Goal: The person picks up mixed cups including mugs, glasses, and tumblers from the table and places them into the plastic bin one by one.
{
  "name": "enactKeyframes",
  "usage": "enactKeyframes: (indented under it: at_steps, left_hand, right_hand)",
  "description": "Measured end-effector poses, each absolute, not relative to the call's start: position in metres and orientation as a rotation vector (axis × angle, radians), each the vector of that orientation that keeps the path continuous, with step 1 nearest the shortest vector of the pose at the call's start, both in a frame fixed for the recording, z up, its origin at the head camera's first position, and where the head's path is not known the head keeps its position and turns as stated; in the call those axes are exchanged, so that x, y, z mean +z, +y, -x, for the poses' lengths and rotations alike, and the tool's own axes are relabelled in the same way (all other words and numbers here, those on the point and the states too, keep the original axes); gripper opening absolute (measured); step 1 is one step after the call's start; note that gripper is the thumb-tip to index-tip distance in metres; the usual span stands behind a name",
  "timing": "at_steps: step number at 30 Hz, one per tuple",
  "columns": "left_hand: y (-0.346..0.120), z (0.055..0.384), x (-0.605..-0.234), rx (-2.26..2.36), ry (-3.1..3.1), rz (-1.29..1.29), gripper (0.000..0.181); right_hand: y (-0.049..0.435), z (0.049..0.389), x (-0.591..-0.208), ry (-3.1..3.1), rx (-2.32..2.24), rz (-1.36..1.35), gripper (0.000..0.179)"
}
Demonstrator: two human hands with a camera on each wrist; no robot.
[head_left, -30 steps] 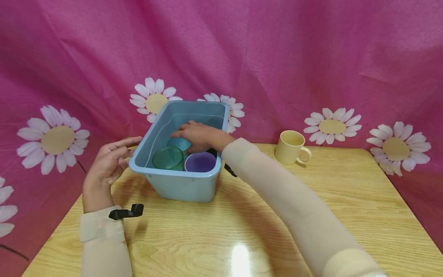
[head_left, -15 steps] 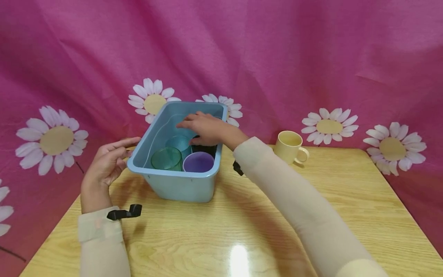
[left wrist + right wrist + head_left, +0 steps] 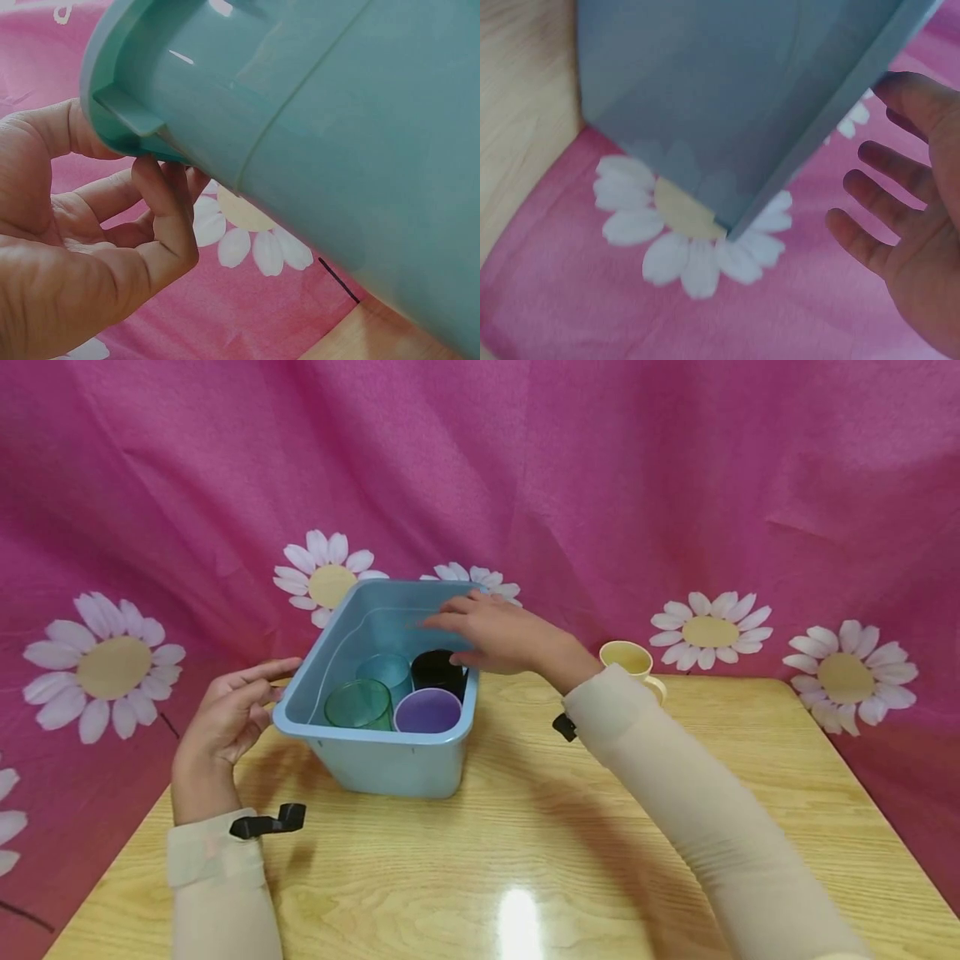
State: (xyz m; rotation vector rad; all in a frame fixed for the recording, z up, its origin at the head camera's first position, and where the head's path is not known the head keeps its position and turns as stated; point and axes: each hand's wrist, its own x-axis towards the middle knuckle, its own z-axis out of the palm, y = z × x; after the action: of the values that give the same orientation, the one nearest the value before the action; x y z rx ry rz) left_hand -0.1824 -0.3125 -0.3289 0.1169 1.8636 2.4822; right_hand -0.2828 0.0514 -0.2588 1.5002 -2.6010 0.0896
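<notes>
A light blue plastic bin [image 3: 390,768] stands on the table. Inside it are a green see-through cup [image 3: 358,704], a blue see-through cup [image 3: 386,672], a black cup [image 3: 433,668] and a purple cup [image 3: 427,712]. At the bin's left rim, my left hand [image 3: 225,714] pinches the edge; the left wrist view shows a finger over the rim [image 3: 88,75] and the thumb under it. My right hand [image 3: 506,633] hovers over the right rim, fingers spread and holding nothing. The right wrist view shows those fingers [image 3: 866,244] beside the bin's outer wall.
A pale yellow mug [image 3: 627,657] stands at the back right of the wooden table [image 3: 405,877], partly hidden by the right forearm. Behind the table hangs a pink cloth [image 3: 600,485] printed with white daisies.
My right hand has risen out of the bin and moved right to its rim, uncovering the black cup. The left hand has stayed at the left rim.
</notes>
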Motion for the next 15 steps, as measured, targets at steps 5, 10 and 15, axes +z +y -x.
enactKeyframes:
  at_steps: [5, 10, 15]
  left_hand:
    - [-0.313, 0.182, -0.330, 2.489, 1.852, -0.139, 0.050]
    - [-0.313, 0.182, -0.330, 2.491, 1.847, -0.147, 0.051]
    - [-0.313, 0.182, -0.329, 2.490, 1.842, -0.141, 0.051]
  right_hand:
    - [0.083, 0.279, -0.260, -2.608, 0.118, -1.444, 0.057]
    - [0.117, 0.274, -0.264, -2.653, 0.147, -1.342, 0.058]
    - [0.151, 0.270, -0.268, -2.627, 0.175, -1.279, 0.057]
